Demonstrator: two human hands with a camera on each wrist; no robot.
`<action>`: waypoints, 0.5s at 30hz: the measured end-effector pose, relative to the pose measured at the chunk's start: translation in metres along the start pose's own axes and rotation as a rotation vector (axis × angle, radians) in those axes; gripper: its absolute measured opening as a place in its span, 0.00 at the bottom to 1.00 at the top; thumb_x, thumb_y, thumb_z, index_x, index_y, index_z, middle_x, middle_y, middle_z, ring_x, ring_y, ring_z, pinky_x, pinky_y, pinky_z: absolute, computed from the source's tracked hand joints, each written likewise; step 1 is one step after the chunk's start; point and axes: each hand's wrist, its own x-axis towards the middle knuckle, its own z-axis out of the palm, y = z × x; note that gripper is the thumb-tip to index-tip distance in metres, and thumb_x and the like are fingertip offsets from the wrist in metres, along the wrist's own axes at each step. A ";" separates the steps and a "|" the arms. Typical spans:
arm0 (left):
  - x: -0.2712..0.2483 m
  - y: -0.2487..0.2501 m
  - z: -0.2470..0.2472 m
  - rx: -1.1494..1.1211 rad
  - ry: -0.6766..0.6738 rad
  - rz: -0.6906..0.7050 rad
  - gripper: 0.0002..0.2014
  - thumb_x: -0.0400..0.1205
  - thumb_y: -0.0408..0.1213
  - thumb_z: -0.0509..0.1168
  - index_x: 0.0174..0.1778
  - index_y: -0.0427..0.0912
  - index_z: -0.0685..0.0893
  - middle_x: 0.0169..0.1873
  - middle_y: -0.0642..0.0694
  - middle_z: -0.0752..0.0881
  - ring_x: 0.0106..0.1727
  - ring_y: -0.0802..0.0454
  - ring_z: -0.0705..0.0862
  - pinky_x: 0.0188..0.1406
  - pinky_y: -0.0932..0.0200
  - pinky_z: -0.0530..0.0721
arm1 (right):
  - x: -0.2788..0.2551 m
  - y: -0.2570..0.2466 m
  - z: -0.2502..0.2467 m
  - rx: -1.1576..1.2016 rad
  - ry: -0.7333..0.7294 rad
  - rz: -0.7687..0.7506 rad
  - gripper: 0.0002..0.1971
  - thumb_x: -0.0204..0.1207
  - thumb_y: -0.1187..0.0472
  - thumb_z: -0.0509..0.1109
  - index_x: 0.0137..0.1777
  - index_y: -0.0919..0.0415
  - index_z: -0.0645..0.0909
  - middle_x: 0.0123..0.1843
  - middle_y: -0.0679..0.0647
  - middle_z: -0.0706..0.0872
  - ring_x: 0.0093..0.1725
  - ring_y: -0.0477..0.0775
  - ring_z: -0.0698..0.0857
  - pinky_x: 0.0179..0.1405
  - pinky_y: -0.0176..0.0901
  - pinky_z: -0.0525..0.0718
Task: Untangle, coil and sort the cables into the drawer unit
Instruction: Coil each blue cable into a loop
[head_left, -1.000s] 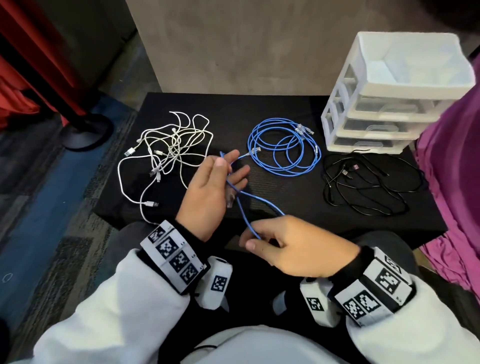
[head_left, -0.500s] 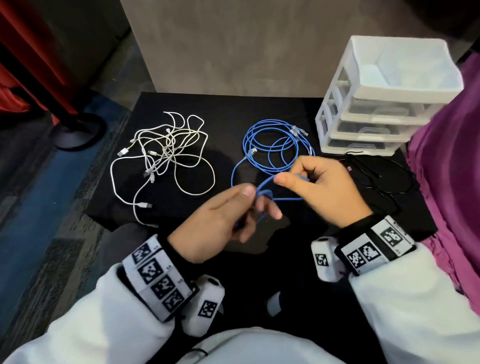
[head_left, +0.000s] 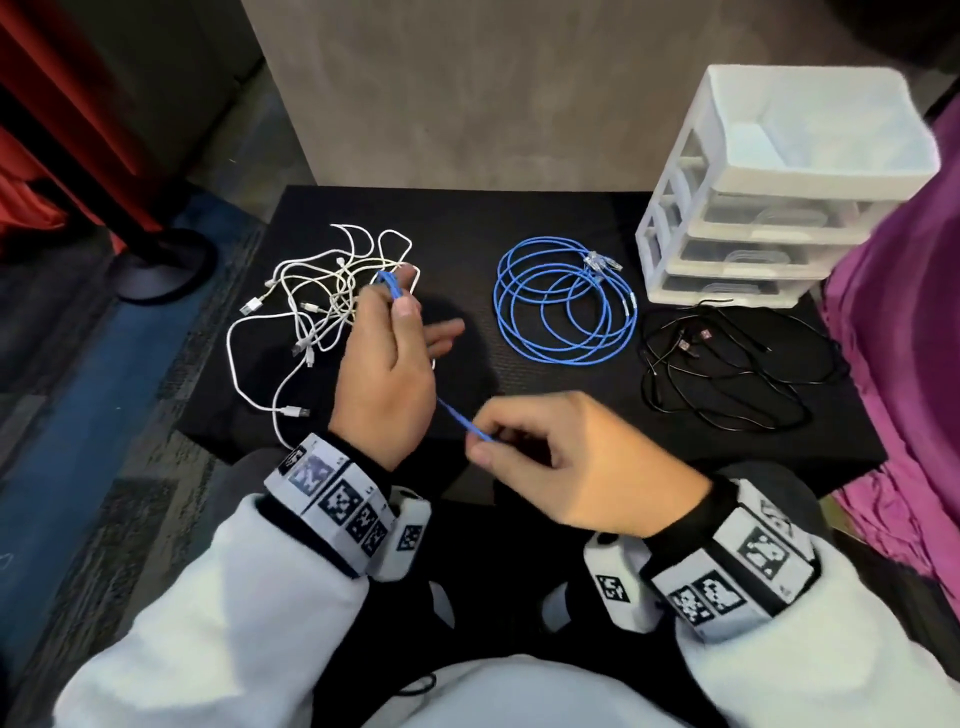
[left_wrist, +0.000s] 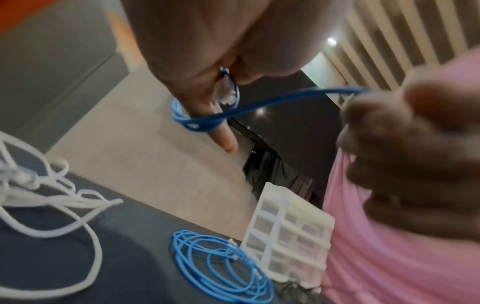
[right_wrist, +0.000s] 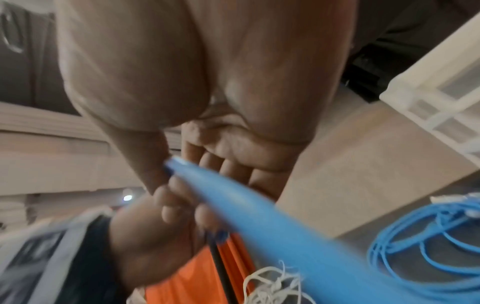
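Above the counter's near edge, the left hand holds a blue cable wound round its fingers; the right hand pinches the strand; the drawer unit stands at the far right corner.

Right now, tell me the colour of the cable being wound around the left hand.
Blue cable, clearest in the left wrist view, looped round the left hand's fingers.

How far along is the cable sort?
Early. Sorted by colour into white tangle, blue coils and black tangle, all on the table. In hand: the left hand has a blue cable wrapped round its fingers; the right hand pinches it. Left: coiling the rest and filling the drawer unit.
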 end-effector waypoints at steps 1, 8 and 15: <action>-0.003 -0.002 -0.004 0.095 -0.053 0.004 0.09 0.94 0.40 0.50 0.59 0.45 0.75 0.71 0.47 0.80 0.45 0.51 0.94 0.45 0.52 0.92 | 0.001 -0.002 -0.008 0.004 0.032 -0.002 0.06 0.86 0.57 0.72 0.47 0.55 0.86 0.34 0.51 0.85 0.35 0.53 0.83 0.39 0.48 0.81; -0.034 0.015 -0.011 0.068 -0.621 -0.112 0.19 0.92 0.49 0.50 0.53 0.45 0.83 0.38 0.33 0.89 0.21 0.50 0.72 0.30 0.51 0.70 | 0.011 0.017 -0.045 -0.012 0.307 0.087 0.08 0.80 0.48 0.79 0.42 0.49 0.92 0.37 0.48 0.91 0.41 0.49 0.89 0.48 0.57 0.85; -0.034 0.027 -0.010 -0.480 -0.649 -0.356 0.12 0.92 0.38 0.49 0.47 0.38 0.72 0.48 0.40 0.87 0.17 0.62 0.62 0.20 0.68 0.63 | 0.006 0.041 -0.029 0.209 0.395 0.128 0.12 0.84 0.54 0.74 0.42 0.60 0.88 0.33 0.63 0.81 0.34 0.46 0.74 0.38 0.41 0.72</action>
